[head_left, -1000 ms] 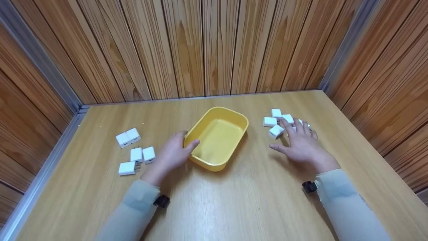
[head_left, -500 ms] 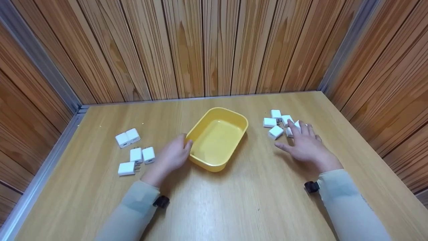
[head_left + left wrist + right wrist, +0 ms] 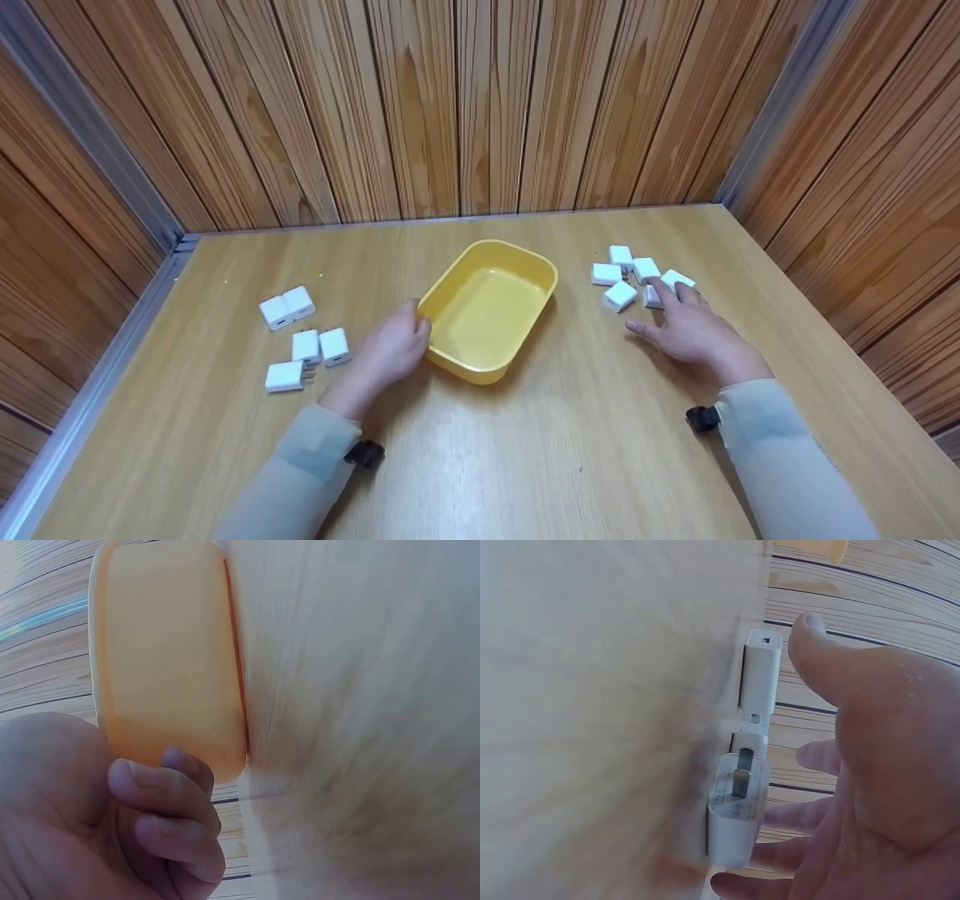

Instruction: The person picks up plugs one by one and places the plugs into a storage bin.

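Note:
A yellow plastic bin (image 3: 487,315) stands on the table in the head view, with nothing inside it. My left hand (image 3: 394,341) grips its left rim, the thumb over the edge; in the left wrist view the fingers (image 3: 176,799) curl beside the bin's outer wall. Over at the right, several white charger plugs (image 3: 619,297) lie in a loose group. My right hand (image 3: 694,330) reaches over the nearest of them, fingers spread and thumb apart. In the right wrist view a charger plug (image 3: 739,802) with metal prongs lies close to those fingers; contact is unclear.
Another group of white charger plugs (image 3: 285,377) lies left of my left hand, some with prongs showing. The wooden table (image 3: 480,465) meets a wood-panelled wall (image 3: 427,112) at the back, and more panelling rises on both sides.
My left thumb has closed down onto the bin's rim. The right hand has drawn slightly back and to the right, uncovering more of the charger plugs.

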Demonstrator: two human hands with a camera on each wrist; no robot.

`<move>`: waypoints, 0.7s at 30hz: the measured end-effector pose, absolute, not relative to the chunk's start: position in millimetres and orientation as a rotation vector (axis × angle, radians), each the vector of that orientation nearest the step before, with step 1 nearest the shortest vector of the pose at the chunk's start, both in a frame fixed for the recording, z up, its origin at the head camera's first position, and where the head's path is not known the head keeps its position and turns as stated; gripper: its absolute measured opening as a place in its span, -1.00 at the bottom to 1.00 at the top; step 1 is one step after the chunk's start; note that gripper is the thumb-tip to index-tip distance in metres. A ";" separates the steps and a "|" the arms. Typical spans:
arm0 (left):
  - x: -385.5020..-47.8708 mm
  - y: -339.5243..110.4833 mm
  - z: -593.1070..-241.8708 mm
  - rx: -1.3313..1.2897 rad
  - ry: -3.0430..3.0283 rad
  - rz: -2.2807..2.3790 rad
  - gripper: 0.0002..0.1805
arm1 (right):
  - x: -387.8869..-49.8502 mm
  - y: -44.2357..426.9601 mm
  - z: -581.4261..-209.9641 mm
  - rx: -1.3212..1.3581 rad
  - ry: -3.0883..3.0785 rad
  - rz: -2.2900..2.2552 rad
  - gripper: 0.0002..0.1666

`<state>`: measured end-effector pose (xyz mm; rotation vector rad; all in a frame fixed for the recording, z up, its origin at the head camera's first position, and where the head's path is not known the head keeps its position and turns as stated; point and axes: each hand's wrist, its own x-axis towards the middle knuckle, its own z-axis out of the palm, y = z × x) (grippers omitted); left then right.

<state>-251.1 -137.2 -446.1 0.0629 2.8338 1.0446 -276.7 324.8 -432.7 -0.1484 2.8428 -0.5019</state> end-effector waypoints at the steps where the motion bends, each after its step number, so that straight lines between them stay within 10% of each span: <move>1: -251.1 -137.3 -446.2 0.062 2.831 1.047 -0.35 | -276.7 324.8 -432.8 -0.149 2.841 -0.498 0.35; 21: -249.7 -139.2 -447.3 0.102 2.886 0.991 -0.36 | -271.3 327.2 -428.8 -0.105 2.821 -0.547 0.05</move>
